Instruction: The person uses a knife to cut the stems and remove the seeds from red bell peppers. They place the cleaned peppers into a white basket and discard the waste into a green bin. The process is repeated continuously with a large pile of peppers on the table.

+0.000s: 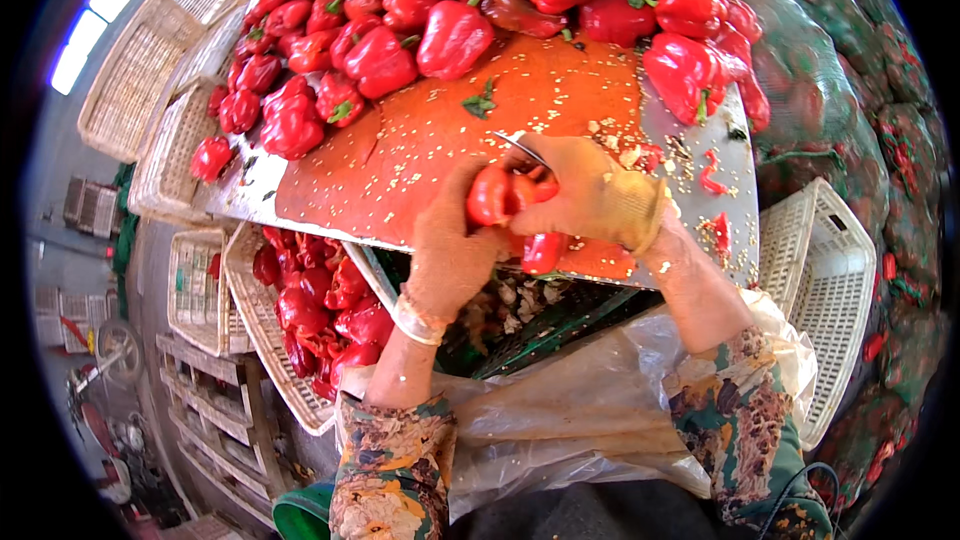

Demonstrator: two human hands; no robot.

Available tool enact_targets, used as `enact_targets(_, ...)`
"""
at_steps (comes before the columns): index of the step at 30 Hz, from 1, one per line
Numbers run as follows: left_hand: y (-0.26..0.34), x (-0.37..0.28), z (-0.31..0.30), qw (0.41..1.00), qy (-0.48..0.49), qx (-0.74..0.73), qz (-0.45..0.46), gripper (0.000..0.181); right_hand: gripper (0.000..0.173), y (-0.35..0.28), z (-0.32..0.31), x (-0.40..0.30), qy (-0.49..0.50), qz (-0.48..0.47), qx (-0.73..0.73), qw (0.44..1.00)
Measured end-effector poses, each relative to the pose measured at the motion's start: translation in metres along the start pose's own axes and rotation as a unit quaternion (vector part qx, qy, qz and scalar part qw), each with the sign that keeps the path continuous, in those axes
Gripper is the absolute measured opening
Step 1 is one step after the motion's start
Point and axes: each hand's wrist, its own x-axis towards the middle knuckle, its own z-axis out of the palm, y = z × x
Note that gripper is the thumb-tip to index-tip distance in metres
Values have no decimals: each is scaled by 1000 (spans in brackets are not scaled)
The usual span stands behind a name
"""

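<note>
Above the front edge of the table, my gloved left hand [454, 240] grips a red bell pepper [491, 196] from its left side. My gloved right hand [581, 184] closes around a knife whose thin blade [523, 146] sticks out past the fingers toward the upper left. Its fingers also touch the pepper's right side, and the knife's handle is hidden in the glove. Just below the hands, a red pepper piece [544, 252] lies at the table's edge. Pale seeds are scattered over the orange sheet [345, 172] under the hands.
Whole red peppers [382, 60] are heaped along the table's far side. A white crate of peppers [247, 300] stands below left, beside a dark bin [525, 349] with pale scraps. At right are a white plastic crate [825, 300] and stuffed green net sacks [802, 90]. A wooden pallet [214, 397] lies lower left.
</note>
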Motion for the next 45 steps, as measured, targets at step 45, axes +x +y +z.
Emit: enact_targets(45, -46, 25, 28, 985, 152, 58, 49, 89, 61, 48, 6, 14, 192, -109, -285, 933)
